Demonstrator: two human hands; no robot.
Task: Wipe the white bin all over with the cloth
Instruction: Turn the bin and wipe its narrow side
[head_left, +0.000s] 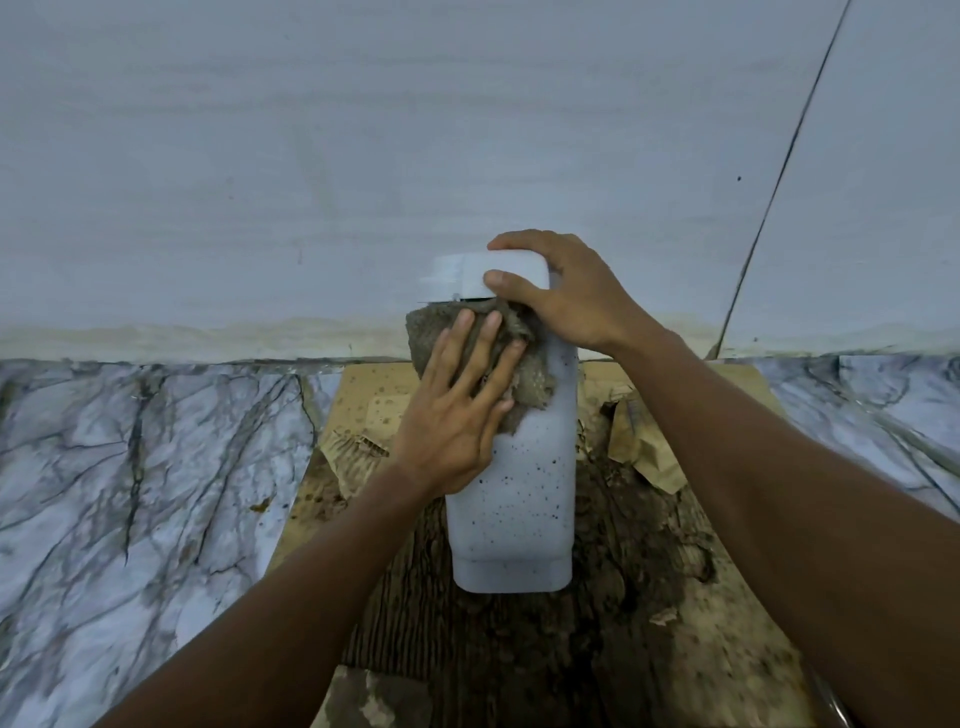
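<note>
Standing on soiled cardboard (675, 597), speckled white bin (524, 493), right hand (571, 296) gripping its lid, left hand (457, 415) flat on cloth (530, 374).

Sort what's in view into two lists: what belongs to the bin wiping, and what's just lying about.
In the job:
white bin
cloth
left hand, flat on the cloth
right hand, gripping the bin's top

Lying about:
soiled cardboard under the bin
torn brown paper
marble floor

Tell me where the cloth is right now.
In the head view, the cloth lies flat against the upper front of the white bin, pressed there by the left hand, just below the right hand.
</note>
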